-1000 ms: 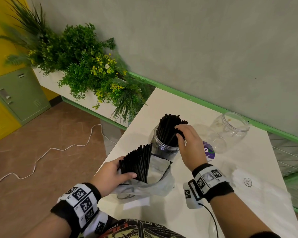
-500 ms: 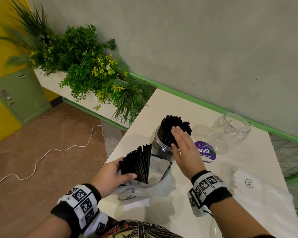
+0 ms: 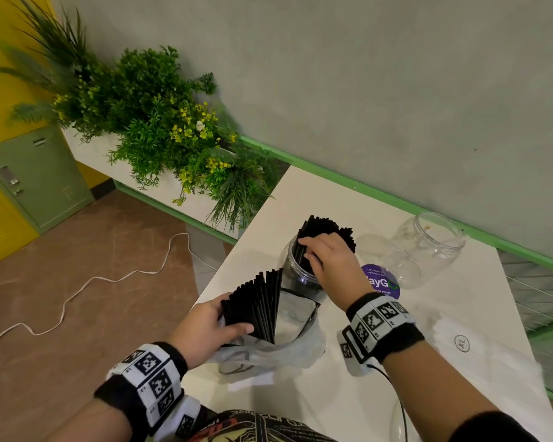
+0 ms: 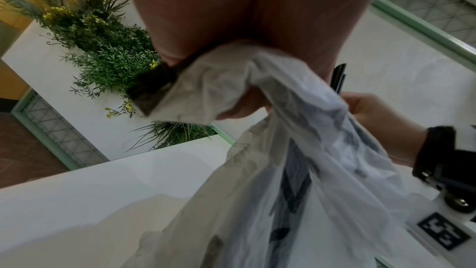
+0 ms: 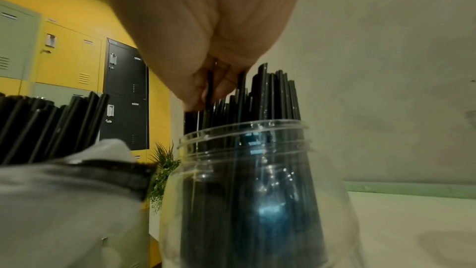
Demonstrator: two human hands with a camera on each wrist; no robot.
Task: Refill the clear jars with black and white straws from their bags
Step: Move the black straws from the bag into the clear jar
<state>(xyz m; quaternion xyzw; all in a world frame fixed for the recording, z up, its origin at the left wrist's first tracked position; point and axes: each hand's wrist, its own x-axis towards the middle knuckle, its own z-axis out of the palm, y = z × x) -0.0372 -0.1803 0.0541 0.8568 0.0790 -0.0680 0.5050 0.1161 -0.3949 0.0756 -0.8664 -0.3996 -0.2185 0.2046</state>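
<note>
- My left hand (image 3: 205, 327) grasps a fan of black straws (image 3: 256, 301) together with the rim of their plastic bag (image 3: 268, 349); the thumb lies across the front of the straws and the fingers wrap behind.
- In the left wrist view the bag's (image 4: 296, 150) crumpled film bunches under my palm (image 4: 237, 11) and trails down towards the camera.
- My right hand (image 3: 332, 266) is over the mouth of the jar (image 3: 296, 275), fingers curled down among the tops of the straws in the jar (image 3: 324, 228).
- In the right wrist view my fingertips (image 5: 203, 89) pinch a few of those straws (image 5: 273, 97), which stand upright and poke well above the rim of the jar (image 5: 244, 131).
- That jar stands near the left edge of the counter (image 3: 444, 314), just behind the bag and touching it or nearly so; I cannot tell which.
- The bag sits at the near left corner of the counter, its straws leaning left out of the open top.
- An empty jar (image 3: 425, 247) lies tilted on its side near the back edge of the counter, mouth pointing to the right and away from me.
- A round purple sticker (image 3: 382, 282) lies flat between the two jars, partly hidden by my right wrist.
- A second clear bag marked XL (image 3: 462, 342) lies flat towards the right edge; I cannot make out its contents.
- Beyond the left edge stands a white planter of green plants (image 3: 160, 132) with yellow flowers, and a white cable (image 3: 77, 291) snakes over the brown floor.
</note>
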